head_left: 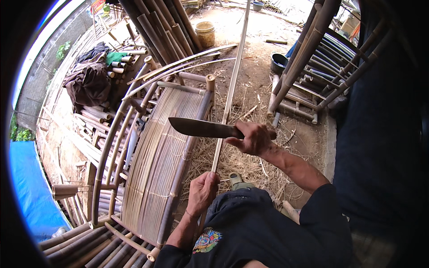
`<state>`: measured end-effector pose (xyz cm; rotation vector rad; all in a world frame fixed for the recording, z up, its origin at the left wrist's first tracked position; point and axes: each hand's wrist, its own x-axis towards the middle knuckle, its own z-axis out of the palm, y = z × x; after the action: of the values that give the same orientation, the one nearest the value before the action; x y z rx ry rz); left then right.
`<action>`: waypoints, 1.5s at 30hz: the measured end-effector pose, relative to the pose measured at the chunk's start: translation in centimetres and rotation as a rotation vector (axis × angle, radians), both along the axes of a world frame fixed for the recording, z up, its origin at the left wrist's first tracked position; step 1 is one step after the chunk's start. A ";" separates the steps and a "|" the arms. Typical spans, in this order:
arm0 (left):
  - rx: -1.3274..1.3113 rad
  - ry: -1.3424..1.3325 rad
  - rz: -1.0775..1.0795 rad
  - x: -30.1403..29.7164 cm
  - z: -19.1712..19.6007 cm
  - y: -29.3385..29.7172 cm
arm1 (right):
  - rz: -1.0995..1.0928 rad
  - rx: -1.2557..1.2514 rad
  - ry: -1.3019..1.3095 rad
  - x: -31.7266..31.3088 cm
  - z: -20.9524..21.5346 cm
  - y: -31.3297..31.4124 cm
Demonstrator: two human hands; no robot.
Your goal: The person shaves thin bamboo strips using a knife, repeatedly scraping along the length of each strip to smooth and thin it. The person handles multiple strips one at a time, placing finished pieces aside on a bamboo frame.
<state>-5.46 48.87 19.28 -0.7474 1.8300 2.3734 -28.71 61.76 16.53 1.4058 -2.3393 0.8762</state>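
Observation:
My right hand is closed round the handle of a machete. Its broad dark blade points left, over the edge of a bamboo bench. A long, narrow bamboo strip runs from my lap far out across the yard. Close to my body, my left hand grips this strip in a closed fist. The blade's handle end crosses above the strip, a little beyond my left fist; whether the two touch I cannot tell. The strip's near end goes down beside my left forearm and is partly hidden.
The bamboo bench with a slatted seat stands at my left. Pale shavings cover the ground before me. Bamboo poles lean at the back, near a yellowish bucket. A bamboo rack and a black basin stand at the right.

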 end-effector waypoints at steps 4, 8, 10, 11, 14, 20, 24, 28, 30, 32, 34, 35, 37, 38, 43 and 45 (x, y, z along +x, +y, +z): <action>-0.052 0.015 -0.010 1.3 -1.0 -0.1 | -0.185 0.013 0.037 -3.5 1.5 0.4; -0.099 0.012 -0.019 4.2 -1.3 0.1 | -0.300 0.076 -0.117 -5.3 2.8 1.4; -0.052 -0.037 -0.016 5.5 -0.1 0.2 | -0.284 0.060 -0.004 -6.0 2.0 2.0; -0.075 -0.051 -0.022 6.0 0.1 0.1 | -0.293 0.077 0.029 -5.8 2.3 1.9; -0.109 -0.072 -0.036 8.8 -0.4 -0.2 | -0.427 0.152 -0.149 -8.6 4.0 3.5; -0.151 -0.103 -0.117 15.5 -1.0 -1.4 | -0.528 0.119 -0.136 -13.9 4.8 5.7; -0.065 -0.099 -0.104 17.5 -2.1 -1.7 | -0.531 0.084 -0.013 -13.2 4.4 5.6; -0.129 -0.099 -0.094 17.8 -3.3 -2.9 | -0.174 -0.004 0.037 -11.3 3.5 5.4; -0.119 -0.092 -0.070 17.4 -3.1 -2.7 | 0.189 -0.008 0.395 -10.4 4.9 4.4; -0.145 -0.084 -0.118 17.9 -3.6 -3.0 | -0.315 0.082 0.089 -13.7 4.0 6.6; -0.103 -0.077 -0.169 17.0 -3.2 -2.8 | -0.670 -0.218 -0.369 -18.1 3.6 9.1; -0.084 -0.092 -0.165 17.0 -3.1 -2.5 | -0.651 -0.239 -0.315 -16.6 4.2 8.2; -0.115 -0.112 -0.079 16.1 -3.4 -2.2 | -0.296 -0.578 -0.862 -13.3 1.8 5.9; -0.250 -0.120 -0.025 15.1 -2.8 -1.6 | -0.078 -0.735 -1.114 -9.3 2.6 2.9; -0.860 0.084 -0.030 10.1 -2.0 -0.7 | -0.162 -0.801 -0.997 -2.9 2.6 -1.2; -0.110 -0.058 0.053 10.2 -2.9 -0.3 | -0.174 -0.865 -1.036 -4.3 2.1 -2.0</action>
<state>4.74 48.55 16.41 -0.8766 1.9536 2.2713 -32.99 59.71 18.59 0.3681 -2.0024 2.5531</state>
